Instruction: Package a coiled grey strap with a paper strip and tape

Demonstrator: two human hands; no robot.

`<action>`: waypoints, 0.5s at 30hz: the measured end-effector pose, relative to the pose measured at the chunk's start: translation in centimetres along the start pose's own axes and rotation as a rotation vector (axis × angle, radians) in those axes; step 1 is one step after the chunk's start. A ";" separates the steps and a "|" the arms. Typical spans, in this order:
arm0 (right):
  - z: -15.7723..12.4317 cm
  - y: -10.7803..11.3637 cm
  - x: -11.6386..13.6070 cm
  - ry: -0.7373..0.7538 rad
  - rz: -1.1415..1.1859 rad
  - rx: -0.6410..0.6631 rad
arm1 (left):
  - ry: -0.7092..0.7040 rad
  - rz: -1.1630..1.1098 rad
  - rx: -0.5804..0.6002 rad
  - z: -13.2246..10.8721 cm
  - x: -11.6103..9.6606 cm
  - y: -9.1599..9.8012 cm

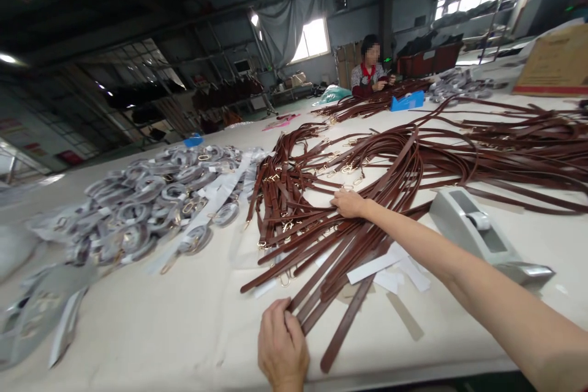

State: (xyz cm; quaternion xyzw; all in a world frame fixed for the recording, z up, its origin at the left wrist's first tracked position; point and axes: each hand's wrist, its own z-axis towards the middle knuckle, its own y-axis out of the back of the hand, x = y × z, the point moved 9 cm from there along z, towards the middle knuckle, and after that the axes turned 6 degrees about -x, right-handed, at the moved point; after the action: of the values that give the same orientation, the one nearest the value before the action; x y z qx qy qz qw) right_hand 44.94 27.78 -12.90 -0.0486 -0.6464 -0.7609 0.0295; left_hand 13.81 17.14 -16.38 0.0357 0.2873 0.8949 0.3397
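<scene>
Near the table's front edge, my left hand (pixel 283 343) is closed around the end of a brown leather strap (pixel 310 294). My right hand (pixel 351 203) reaches across into the heap of brown leather straps (pixel 395 165), its fingers closed on a strap in the heap; the fingertips are partly hidden. Gold-coloured metal clasps (pixel 349 168) hang from many of the straps. Several loose strap ends fan toward me, one (pixel 346 324) lying between my hands and the table edge. White paper strips (pixel 374 263) lie under my right forearm.
Coiled straps in clear wrapping (pixel 151 196) form a large pile at left. A grey tape dispenser (pixel 478 226) stands right of my forearm. Farther back are a blue tape dispenser (pixel 407 101), a cardboard box (pixel 554 61) and a seated person (pixel 367 70) handling straps.
</scene>
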 end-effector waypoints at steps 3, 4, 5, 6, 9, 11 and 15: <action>0.0 0.5 -0.1 0.020 0.017 0.023 | 0.003 -0.005 0.003 0.1 -0.2 0.1; -0.2 0.7 -0.1 0.031 0.033 0.037 | 0.005 -0.005 -0.001 0.1 -0.2 0.1; -0.5 0.9 -0.1 0.045 0.054 0.060 | 0.006 -0.004 -0.003 0.1 -0.3 0.1; -1.0 1.0 0.0 0.059 0.077 0.091 | 0.007 -0.003 -0.002 0.2 -0.3 0.1; -3.3 0.9 0.2 0.097 0.145 0.204 | -0.003 -0.006 -0.002 0.3 -0.5 0.1; -5.0 1.0 0.3 0.119 0.177 0.257 | -0.017 -0.007 -0.011 0.4 -0.7 0.2; -7.5 1.4 -0.2 0.140 0.157 0.279 | -0.023 -0.001 -0.032 0.7 -0.9 0.4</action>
State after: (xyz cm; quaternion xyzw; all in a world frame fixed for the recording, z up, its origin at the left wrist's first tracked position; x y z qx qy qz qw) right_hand 45.05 20.12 -12.75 -0.0413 -0.7363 -0.6607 0.1403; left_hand 14.44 16.70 -15.49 0.0403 0.2693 0.8987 0.3439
